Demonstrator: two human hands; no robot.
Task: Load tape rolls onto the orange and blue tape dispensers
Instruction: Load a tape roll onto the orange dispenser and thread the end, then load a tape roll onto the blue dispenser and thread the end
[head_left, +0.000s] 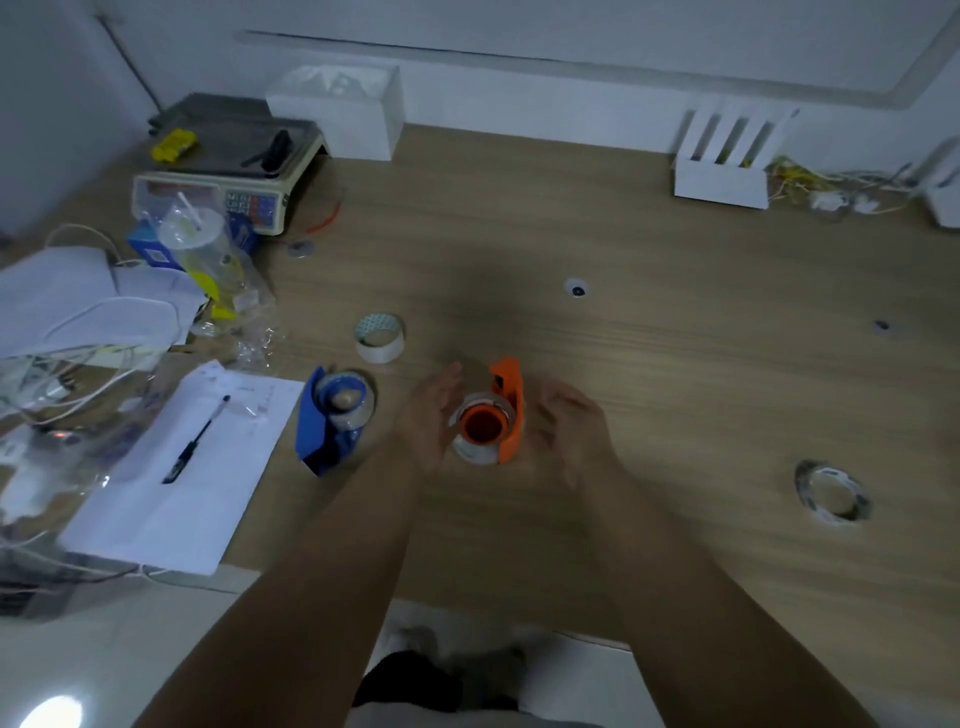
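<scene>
The orange tape dispenser (506, 402) lies on the wooden table (649, 338) with a clear tape roll (475, 449) around its orange hub. My left hand (431, 415) is just left of it, fingers apart, close to the roll. My right hand (569, 426) hovers open just to the right of it. The blue tape dispenser (322, 426) lies further left with a clear roll (348, 400) on it. A white tape roll (380, 338) stands behind them. Another clear roll (831, 492) lies flat at the right.
A white sheet with a black pen (195, 441) lies at the left front edge. Plastic bags, papers and a cup (200, 244) crowd the left. A scale (228, 171) and white boxes (353, 109) stand at the back, with a white rack (727, 156) and cables back right.
</scene>
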